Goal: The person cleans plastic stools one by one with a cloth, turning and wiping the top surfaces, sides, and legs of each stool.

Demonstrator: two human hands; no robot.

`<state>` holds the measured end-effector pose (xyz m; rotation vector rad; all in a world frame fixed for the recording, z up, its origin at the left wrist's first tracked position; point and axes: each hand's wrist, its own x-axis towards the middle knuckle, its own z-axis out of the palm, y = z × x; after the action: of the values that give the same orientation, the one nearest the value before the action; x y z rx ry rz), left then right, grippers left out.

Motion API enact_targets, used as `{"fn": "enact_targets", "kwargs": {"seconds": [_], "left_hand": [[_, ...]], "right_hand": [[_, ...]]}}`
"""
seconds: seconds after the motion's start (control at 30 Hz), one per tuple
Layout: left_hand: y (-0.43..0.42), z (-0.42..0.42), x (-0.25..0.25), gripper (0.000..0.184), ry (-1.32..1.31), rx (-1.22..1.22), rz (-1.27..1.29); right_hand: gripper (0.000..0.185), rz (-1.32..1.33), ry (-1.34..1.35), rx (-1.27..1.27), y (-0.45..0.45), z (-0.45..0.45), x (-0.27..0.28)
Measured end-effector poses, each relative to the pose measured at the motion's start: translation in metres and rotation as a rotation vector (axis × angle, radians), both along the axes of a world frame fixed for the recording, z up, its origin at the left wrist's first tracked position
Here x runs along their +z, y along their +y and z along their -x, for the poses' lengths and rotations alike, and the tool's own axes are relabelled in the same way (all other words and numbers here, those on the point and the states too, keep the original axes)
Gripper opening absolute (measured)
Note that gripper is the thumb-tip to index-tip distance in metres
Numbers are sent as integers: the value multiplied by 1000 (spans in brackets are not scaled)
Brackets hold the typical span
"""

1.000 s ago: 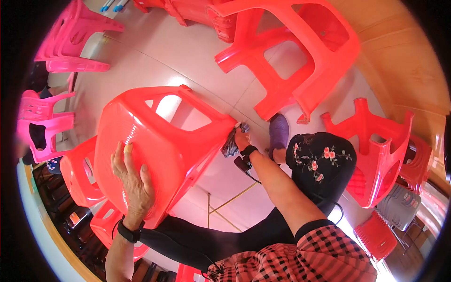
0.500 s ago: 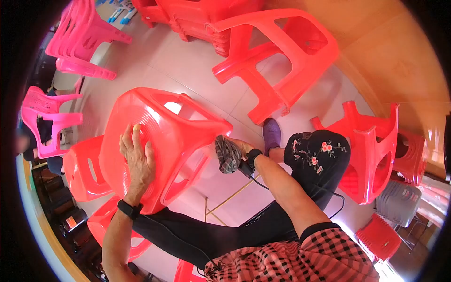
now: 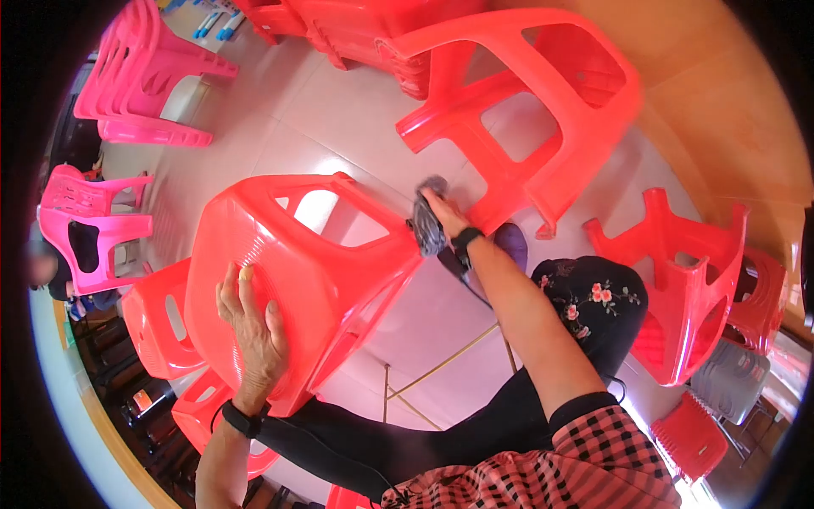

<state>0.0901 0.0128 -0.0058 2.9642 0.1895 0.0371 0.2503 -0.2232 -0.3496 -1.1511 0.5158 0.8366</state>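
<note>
A red plastic stool (image 3: 280, 280) lies tipped on its side before me, its round-ringed seat toward my left and its legs pointing right. My left hand (image 3: 254, 327) rests flat on the seat with fingers apart; one fingertip has a yellowish covering. My right hand (image 3: 448, 216) is wrapped round a crumpled dark grey patterned cloth (image 3: 430, 227), at the foot end of a stool leg. Motion blurs the cloth a little, and whether it touches the leg I cannot tell. Each wrist wears a black band.
Another red stool (image 3: 585, 76) lies on its side ahead right. An upturned red stool (image 3: 678, 288) stands by my knee. Pink chairs (image 3: 140, 76) are stacked far left, near a person (image 3: 51, 271). Grey stacked stools (image 3: 725, 377) stand at the right.
My right hand has moved up and forward with the cloth, along the leg end. My left hand stays on the seat. The view has shifted slightly.
</note>
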Motion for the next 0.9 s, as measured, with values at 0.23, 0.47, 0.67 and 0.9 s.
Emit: {"fn": "enact_targets", "kwargs": {"seconds": [0.23,0.47,0.67,0.9], "left_hand": [[1,3,3,50,44,22,-5],[0,4,3,51,46,18,8],[1,3,3,51,28,-2,-15],[2,1,1,51,27,23,-15]], "right_hand": [[59,-232,-463,612,118,-91,94],[62,381,-737,1057,109,-81,124],[52,186,-577,876,39,-45,111],[50,33,-177,836,-21,-15,100]]}}
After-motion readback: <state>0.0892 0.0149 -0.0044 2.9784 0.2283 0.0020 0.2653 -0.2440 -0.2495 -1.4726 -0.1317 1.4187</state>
